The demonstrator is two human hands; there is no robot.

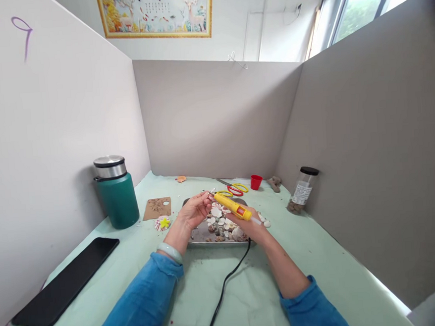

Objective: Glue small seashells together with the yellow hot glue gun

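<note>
My right hand (249, 224) is wrapped round a yellow hot glue gun (233, 206), its nozzle pointing up and left. A clear glue stick pokes out of the back end, and a black cord (226, 281) runs down toward me. Near the nozzle, my left hand (196, 210) pinches something small that I cannot make out. Both hands are above a metal tray (196, 236) holding a heap of seashells (223, 222). To the left of the tray lies a round decorated piece with a yellow star shape (163, 223).
A green thermos (118, 200) and a black phone-like slab (67, 282) are on the left. Behind the tray lie scissors (236, 188) and a red cup (256, 182). A black-lidded jar (303, 189) leans by the right partition. A brown board (156, 208) lies left.
</note>
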